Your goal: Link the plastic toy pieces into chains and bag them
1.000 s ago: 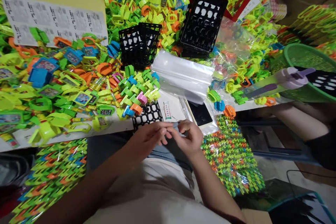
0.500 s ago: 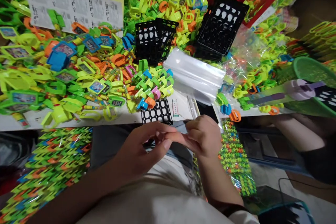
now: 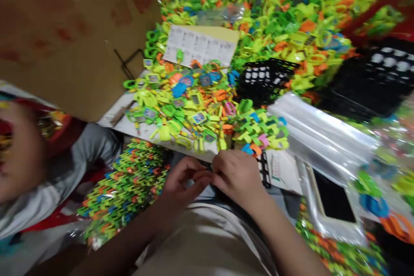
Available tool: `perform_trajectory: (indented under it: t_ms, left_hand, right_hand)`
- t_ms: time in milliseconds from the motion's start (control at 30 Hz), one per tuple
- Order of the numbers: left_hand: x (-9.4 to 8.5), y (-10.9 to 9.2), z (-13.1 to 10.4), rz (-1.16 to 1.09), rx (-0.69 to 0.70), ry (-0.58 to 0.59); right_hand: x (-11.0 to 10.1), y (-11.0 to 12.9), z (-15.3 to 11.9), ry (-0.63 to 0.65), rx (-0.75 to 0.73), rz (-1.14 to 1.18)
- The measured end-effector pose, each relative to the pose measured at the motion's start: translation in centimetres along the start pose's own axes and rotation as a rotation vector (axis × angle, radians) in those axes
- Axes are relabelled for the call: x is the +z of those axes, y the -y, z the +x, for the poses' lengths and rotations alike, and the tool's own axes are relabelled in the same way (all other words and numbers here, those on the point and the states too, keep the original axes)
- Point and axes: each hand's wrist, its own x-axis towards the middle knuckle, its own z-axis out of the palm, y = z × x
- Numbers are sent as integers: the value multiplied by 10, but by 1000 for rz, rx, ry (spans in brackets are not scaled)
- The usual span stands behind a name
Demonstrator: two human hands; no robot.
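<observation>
My left hand (image 3: 184, 183) and my right hand (image 3: 239, 177) meet in front of my lap at the table's near edge. The fingers of both are curled, and their tips touch. Anything between them is too small or hidden to make out. Just beyond my right hand, toy watches (image 3: 258, 131) in green, yellow, blue, pink and orange stand in tight rows. Part of a black plastic grid tray (image 3: 264, 168) shows under them, partly covered by my right hand. Beside it lies a white paper with green print (image 3: 284, 170).
Loose toy watches (image 3: 174, 116) cover the table. Clear plastic bags (image 3: 320, 136) and a phone (image 3: 334, 194) lie to the right. Black trays (image 3: 265, 82) and a label sheet (image 3: 200, 45) rest on the heap. A cardboard box (image 3: 80, 43) and another person's arm (image 3: 22, 151) are left.
The view has swung left, bringing the cardboard box and another person's arm into sight. My hands have drawn closer together, fingertips still meeting.
</observation>
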Motion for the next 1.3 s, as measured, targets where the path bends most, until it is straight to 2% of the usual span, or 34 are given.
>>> perform_trajectory:
  t_ms: [133,200,267,433,533,633,733,800,967,1033,1133,1200,1300]
  left_hand:
    - [-58,15,-9,226,32,-202]
    - [-83,23,-16,214,9,-335]
    - [-104,32,-24,164,-8,-480]
    - [-154,45,-52,167,-2,-807]
    - [-179,42,-66,249,-36,-886]
    - [-197,34,-75,256,-23,-920]
    - [-205,30,-79,193,-2,-927]
    - [-205,30,-79,152,10,-953]
    - [-180,35,-75,10,-41,-1057]
    - [-169,36,-74,100,-68,-1072]
    - [-161,36,-74,256,-36,-1117]
    - [-160,37,-74,262,1,-1143]
    - [-160,42,-73,155,0,-1147]
  right_hand:
    - [49,28,41,349,104,100]
    - [72,47,60,507,70,125]
    - [95,64,77,608,-3,147]
    - [151,102,111,722,-131,178]
    - [181,122,122,716,-200,212]
    - [202,137,127,663,-284,231]
    - [213,146,133,568,-388,232]
    - [217,148,136,506,-453,245]
    - [219,146,137,437,-620,248]
    - [219,145,135,420,-635,241]
    - [218,145,133,420,-639,244]
    - [217,146,135,438,-639,252]
    - [215,150,139,477,-605,257]
